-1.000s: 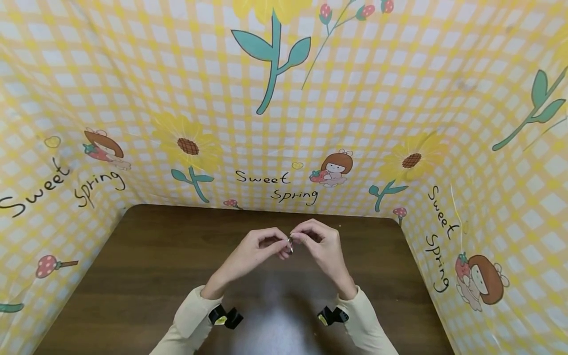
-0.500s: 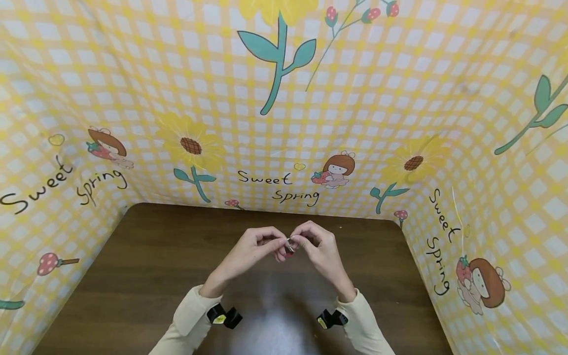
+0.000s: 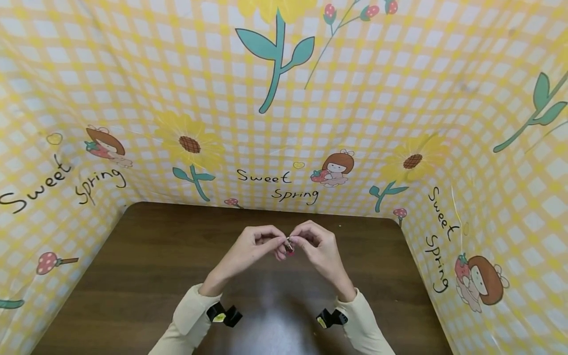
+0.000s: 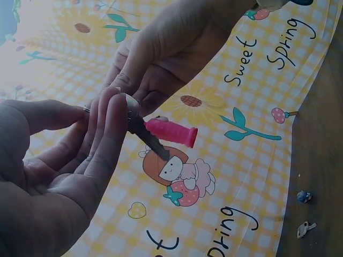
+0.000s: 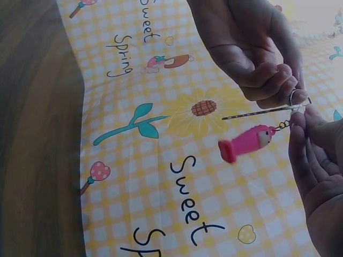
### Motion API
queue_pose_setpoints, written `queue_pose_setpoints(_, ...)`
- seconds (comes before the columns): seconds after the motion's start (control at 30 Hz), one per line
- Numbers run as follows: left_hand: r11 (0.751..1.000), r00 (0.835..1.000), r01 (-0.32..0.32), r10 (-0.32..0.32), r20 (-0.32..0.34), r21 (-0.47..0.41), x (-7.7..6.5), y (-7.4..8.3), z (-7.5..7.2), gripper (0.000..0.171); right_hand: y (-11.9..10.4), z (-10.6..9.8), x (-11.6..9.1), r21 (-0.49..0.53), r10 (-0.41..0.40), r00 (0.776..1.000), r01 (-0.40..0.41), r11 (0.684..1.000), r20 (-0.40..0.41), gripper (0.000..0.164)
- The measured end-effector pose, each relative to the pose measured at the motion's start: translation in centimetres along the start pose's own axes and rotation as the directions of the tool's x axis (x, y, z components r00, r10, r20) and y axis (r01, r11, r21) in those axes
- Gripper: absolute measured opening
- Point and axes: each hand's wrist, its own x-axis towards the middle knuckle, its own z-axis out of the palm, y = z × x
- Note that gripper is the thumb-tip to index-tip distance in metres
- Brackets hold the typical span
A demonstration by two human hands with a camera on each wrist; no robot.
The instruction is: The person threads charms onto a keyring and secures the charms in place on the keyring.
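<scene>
In the head view my left hand [image 3: 250, 251] and right hand [image 3: 319, 249] meet fingertip to fingertip above the table. Both pinch a small metal key ring [image 5: 292, 97], largely covered by fingertips. From it a key [image 5: 257, 113] sticks out, edge-on in the right wrist view; its dark blade shows in the left wrist view. A pink figure charm [image 5: 249, 143] hangs beside the key on a short chain [image 5: 282, 126]. Fingers hide the key's head, so which hand bears on it cannot be told.
A brown wooden table [image 3: 133, 276] lies below, with a yellow checked cloth [image 3: 284, 133] standing round its back and sides. On the table in the left wrist view are a small blue object [image 4: 304, 196] and a small pale, key-shaped object [image 4: 306, 229].
The pink charm has come into sight below the fingertips. My right hand has shifted slightly left and the fingertips have drawn closer. Both hands keep their pinch.
</scene>
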Motion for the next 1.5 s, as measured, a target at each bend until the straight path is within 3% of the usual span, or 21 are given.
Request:
queue_pose_setpoints(0.13,1.000,1.000,-0.012,0.012,-0.010,0.021,0.02,0.17,0.15,0.018,-0.12,0.02,0.06,-0.004,-0.017,1.000,0.017,1.000,-0.004,0.019)
queue_pose_setpoints(0.33,0.998,0.998,-0.011,0.015,-0.068,0.066,-0.08,0.38,0.71,0.014,-0.40,-0.05,0.19,0.013,-0.014,1.000,0.013,1.000,0.004,0.002)
queue_pose_setpoints(0.43,0.997,0.996,-0.008,0.015,-0.087,0.083,-0.07,0.38,0.88,0.013,-0.42,-0.14,0.28,0.011,-0.017,1.000,0.017,1.000,0.006,0.009)
queue_pose_setpoints(0.63,0.988,0.998,0.001,0.009,-0.069,0.153,-0.03,0.69,0.48,0.011,-0.26,-0.43,0.57,-0.017,-0.046,0.998,0.047,0.999,0.031,0.005)
queue_pose_setpoints(0.8,0.979,0.998,-0.001,0.013,-0.055,0.205,0.16,0.69,0.03,0.012,-0.46,-0.28,0.57,-0.013,0.011,1.000,-0.011,1.000,0.024,0.002)
queue_pose_setpoints(0.93,0.981,0.999,-0.006,0.014,-0.038,0.194,0.15,0.57,-0.04,0.008,-0.68,-0.15,0.37,0.008,0.091,0.996,-0.091,0.996,0.013,0.003)
queue_pose_setpoints(1.03,0.980,0.998,-0.013,0.026,-0.059,0.201,0.10,0.41,-0.05,0.004,-0.76,-0.18,0.39,0.030,0.130,0.991,-0.131,0.991,0.025,0.004)
queue_pose_setpoints(1.27,0.976,0.986,-0.031,0.065,-0.153,0.213,0.33,-0.03,0.22,0.007,-0.89,-0.03,0.58,0.086,0.130,0.989,-0.136,0.987,0.064,0.005)
queue_pose_setpoints(1.4,0.979,0.982,-0.029,0.065,-0.177,0.200,0.39,-0.15,0.49,0.005,-1.01,0.17,0.60,0.080,0.135,0.990,-0.137,0.987,0.034,0.003)
queue_pose_setpoints(1.5,0.970,0.982,-0.034,0.077,-0.170,0.239,0.29,-0.17,0.58,0.003,-1.01,0.27,0.56,0.066,0.144,0.990,-0.144,0.987,0.007,0.002)
